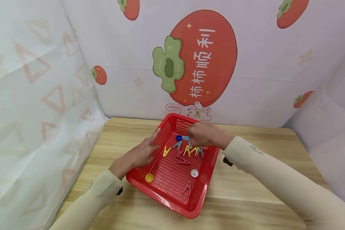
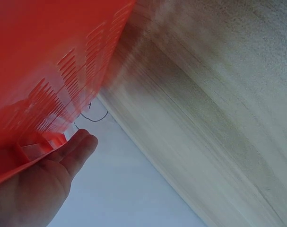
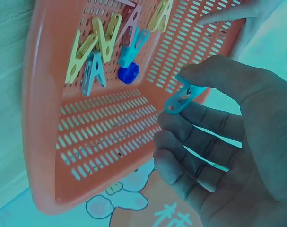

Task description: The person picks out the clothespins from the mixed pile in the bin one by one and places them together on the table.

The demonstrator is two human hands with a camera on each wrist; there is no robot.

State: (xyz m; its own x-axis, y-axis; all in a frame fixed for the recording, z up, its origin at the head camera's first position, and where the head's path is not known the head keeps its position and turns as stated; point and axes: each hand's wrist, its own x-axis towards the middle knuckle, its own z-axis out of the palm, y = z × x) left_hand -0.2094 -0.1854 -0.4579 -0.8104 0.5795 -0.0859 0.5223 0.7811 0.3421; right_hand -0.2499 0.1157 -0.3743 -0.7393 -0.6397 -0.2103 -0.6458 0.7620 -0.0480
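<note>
In the head view, a red plastic basket point(image 1: 161, 200) with slotted walls sits on the wooden table. My left hand point(image 1: 139, 156) grips its left rim, thumb on the inner side and fingers along the outside. Over the far right part, my right hand point(image 3: 223, 123) pinches a light blue clothespin point(image 3: 183, 97) between thumb and index finger. On the basket floor below lie yellow clothespins point(image 1: 187, 150), blue clothespins point(image 1: 200, 151) and dark pink clothespins point(image 1: 184, 161). A dark blue cap point(image 3: 128, 74) touches a blue clothespin in the right wrist view.
A yellow cap point(image 1: 149, 178) lies in the near left corner of the basket, a white cap point(image 1: 194, 173) toward its right wall. One pink clothespin point(image 1: 188, 187) is near the front. Behind the table point(image 1: 247, 185) stands a printed fabric wall point(image 1: 256, 95).
</note>
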